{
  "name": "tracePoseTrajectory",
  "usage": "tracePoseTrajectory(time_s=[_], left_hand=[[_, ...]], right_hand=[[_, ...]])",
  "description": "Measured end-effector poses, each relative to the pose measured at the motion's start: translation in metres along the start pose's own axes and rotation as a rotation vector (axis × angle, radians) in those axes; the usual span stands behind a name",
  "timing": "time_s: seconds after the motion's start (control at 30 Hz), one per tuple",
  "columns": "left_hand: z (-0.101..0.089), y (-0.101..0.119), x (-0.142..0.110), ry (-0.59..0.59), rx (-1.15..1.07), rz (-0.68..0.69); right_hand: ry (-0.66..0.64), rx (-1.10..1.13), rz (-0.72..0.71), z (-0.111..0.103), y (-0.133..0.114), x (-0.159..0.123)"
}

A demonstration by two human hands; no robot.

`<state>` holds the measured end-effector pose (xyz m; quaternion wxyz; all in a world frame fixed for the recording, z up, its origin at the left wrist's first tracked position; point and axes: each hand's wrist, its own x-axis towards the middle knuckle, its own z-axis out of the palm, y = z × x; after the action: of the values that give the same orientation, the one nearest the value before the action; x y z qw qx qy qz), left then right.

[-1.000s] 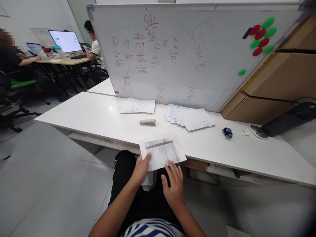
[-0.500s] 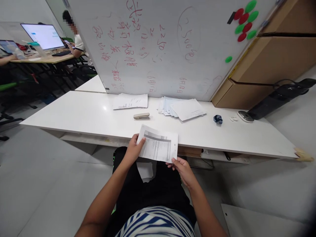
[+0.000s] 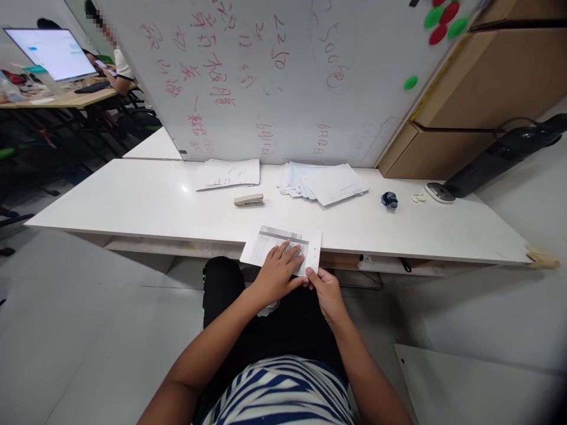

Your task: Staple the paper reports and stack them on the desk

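Head cam: so both bare hands are on a white rectangular printed paper with grey bands [image 3: 261, 247], which sits over the lap right at the near edge of a long glossy white desk [image 3: 155, 200]. Can't tell if it's one sheet or several, or whether it actually touches the desk. Left hand [image 3: 275, 274] is laid across the print with fingers spread — palm down, not gripping. Right hand [image 3: 326, 290] has the near right corner pinched between thumb and fingers, just beside the left thumb.

Further back there's a beige stapler [image 3: 248, 200], a flat pile of white papers [image 3: 230, 173] behind it, and a messier fanned stack of white and pale-blue papers [image 3: 339, 183] to the right. Past that is a small dark-blue lumpy object [image 3: 390, 200], too small to make out. A white whiteboard with red handwriting [image 3: 292, 106] stands behind both piles — brown cardboard boxes [image 3: 487, 77] on its right.
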<state>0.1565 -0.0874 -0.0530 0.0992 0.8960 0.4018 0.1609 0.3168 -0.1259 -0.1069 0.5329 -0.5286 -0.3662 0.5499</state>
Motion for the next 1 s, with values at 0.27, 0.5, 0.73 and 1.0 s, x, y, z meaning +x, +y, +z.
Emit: tracePoseTrajectory(time_s=[0.27,0.5,0.73,1.0], left_hand=[[-0.009,-0.011,0.010,-0.061,-0.074,0.043],[-0.017,-0.013,0.016,-0.097,-0.098,0.025],[-0.019,-0.011,0.016,-0.095,-0.095,0.019],[-0.020,-0.011,0.016,-0.085,-0.136,0.018]], right_hand=[[-0.005,-0.012,-0.079,-0.001,0.001,0.002],[0.001,-0.210,-0.231,-0.007,0.002,-0.008],[0.010,-0.265,-0.240,-0.010,0.000,-0.012],[0.049,-0.307,-0.262,-0.010,0.000,-0.009]])
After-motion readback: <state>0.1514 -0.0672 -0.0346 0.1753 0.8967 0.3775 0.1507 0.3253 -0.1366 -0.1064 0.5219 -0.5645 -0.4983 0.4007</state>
